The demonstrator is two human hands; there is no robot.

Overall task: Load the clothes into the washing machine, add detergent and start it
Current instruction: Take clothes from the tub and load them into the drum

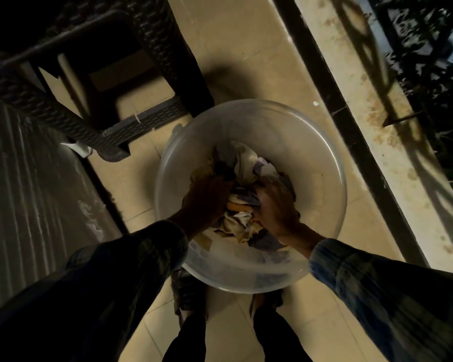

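Note:
A round translucent plastic basin [322, 163] stands on the tiled floor just in front of my feet. Inside lies a crumpled heap of clothes [245, 163] in cream, purple and dark colours. My left hand [207, 198] is pressed into the left side of the heap, fingers closed on the fabric. On the right side of the heap, my right hand [276, 205] grips the cloth too. Both arms wear dark checked sleeves. No washing machine or detergent can be made out.
A dark wicker-pattern stool or table [141, 124] stands on the floor at the upper left, close to the basin. A dark ribbed surface [29, 184] fills the left side. A raised stained ledge [377, 126] with a railing runs along the right, with foliage beyond.

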